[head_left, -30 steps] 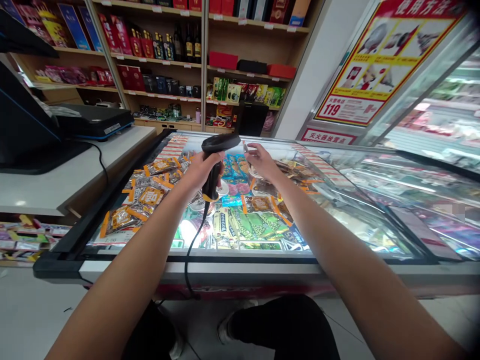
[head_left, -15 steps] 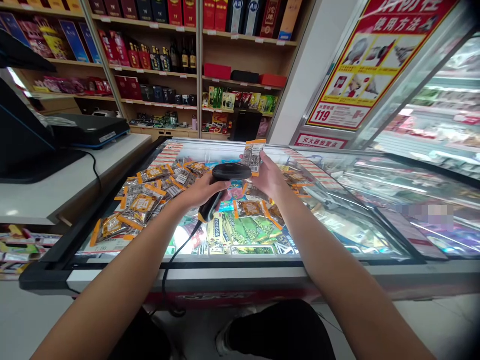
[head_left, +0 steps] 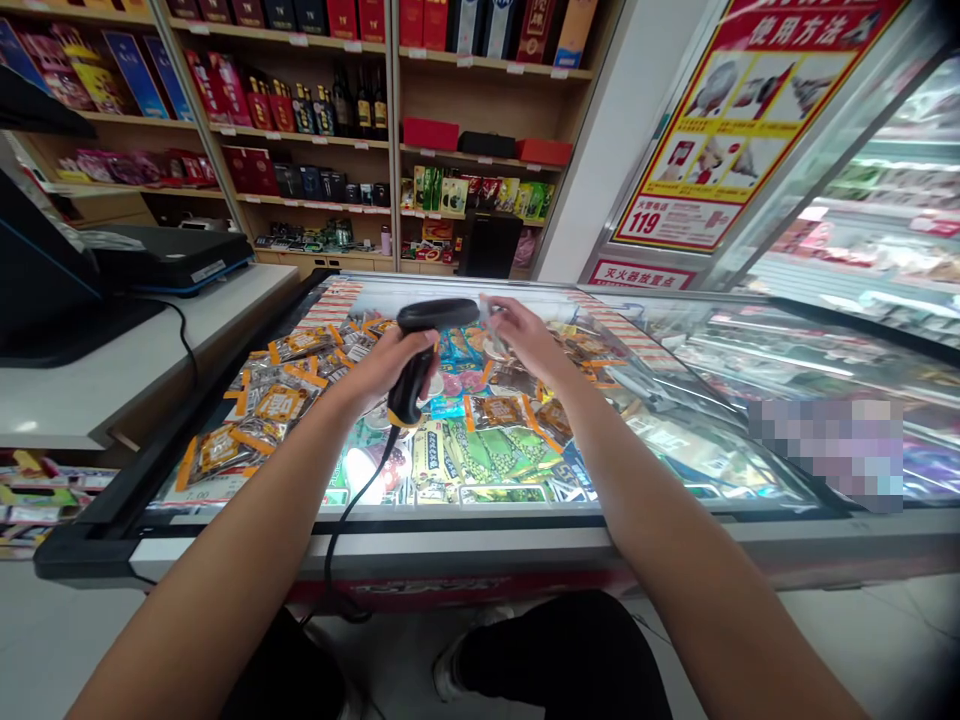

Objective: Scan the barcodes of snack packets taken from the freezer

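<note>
My left hand is wrapped around the grip of a black handheld barcode scanner, whose head points right. A cable runs from the grip's yellow-trimmed base down over the freezer's front. Just right of the scanner head is my right hand, fingers pinched on a small snack packet. That packet is turned nearly edge-on and blurred, so its print cannot be read. Below both hands, orange-edged snack packets lie on the glass lid, heaped at left, with a few in the middle and at right.
The chest freezer spans the front, with green and blue packages under its glass. A counter with a scale stands at left. Shelves of boxes and bottles line the back; a red-yellow poster hangs at right.
The packet in my right hand has turned from face-on to nearly edge-on, and that hand has shifted slightly left. The scanner has moved left and up a little with my left hand.
</note>
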`<action>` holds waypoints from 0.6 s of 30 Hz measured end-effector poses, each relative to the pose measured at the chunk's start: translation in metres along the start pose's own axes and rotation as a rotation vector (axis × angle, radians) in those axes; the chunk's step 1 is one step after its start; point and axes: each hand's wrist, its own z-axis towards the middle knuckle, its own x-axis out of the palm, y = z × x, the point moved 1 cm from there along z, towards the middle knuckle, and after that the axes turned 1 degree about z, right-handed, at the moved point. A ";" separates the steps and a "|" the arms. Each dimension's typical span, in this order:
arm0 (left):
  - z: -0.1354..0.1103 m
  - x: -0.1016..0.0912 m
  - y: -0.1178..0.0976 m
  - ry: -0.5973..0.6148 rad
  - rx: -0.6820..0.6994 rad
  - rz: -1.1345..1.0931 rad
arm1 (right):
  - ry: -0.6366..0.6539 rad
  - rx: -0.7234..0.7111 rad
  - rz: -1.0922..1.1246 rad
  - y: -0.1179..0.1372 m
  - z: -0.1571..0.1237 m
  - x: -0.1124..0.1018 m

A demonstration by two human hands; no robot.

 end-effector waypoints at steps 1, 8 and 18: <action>0.000 -0.006 -0.004 -0.054 0.022 -0.020 | 0.029 -0.033 -0.183 -0.002 -0.001 -0.002; -0.003 -0.045 -0.029 -0.462 0.077 -0.085 | 0.172 -0.048 -0.871 -0.027 -0.003 0.007; 0.000 -0.037 -0.028 -0.521 0.050 -0.131 | 0.147 -0.068 -0.391 0.020 0.071 0.112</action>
